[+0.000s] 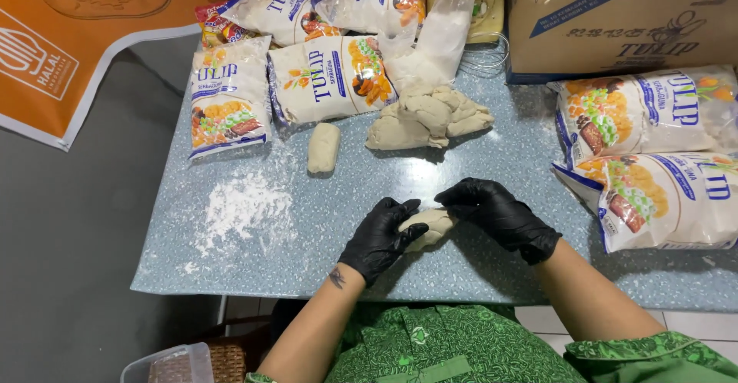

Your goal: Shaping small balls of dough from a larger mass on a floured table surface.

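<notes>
A pale lump of dough lies on the speckled blue-grey table, near its front edge. Both my hands wear black gloves. My left hand cups the lump from the left, fingers curled over it. From the right, my right hand grips the same lump, its fingertips on the top. Farther back lies a big heap of torn dough. A small rolled dough log rests to the left of that heap.
White flour bags lie at the back left, two more bags at the right edge. A cardboard box stands back right. Loose flour dusts the table's left part. An open plastic bag of flour leans behind the heap.
</notes>
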